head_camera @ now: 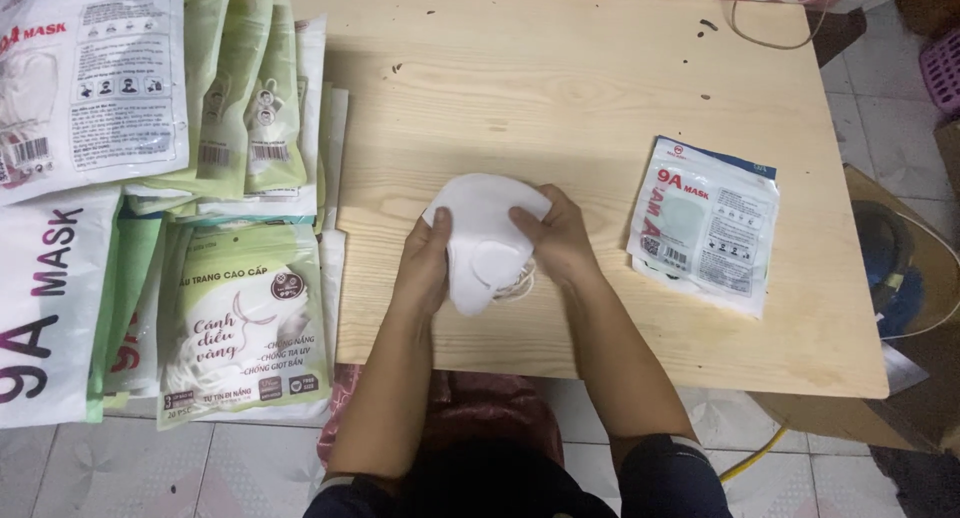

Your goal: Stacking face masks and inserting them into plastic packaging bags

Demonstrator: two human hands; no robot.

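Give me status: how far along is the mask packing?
Done: filled green packets lie stacked left of the table. In hand: left hand and right hand hold a white mask above the wood. Left: the mask is not yet bagged; a single white packet lies flat to the right.

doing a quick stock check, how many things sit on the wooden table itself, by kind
white mask, held in both hands: 1
sealed mask packet: 1
total: 2
The stack of packets at the left overlaps the table edge; its count cannot be told.
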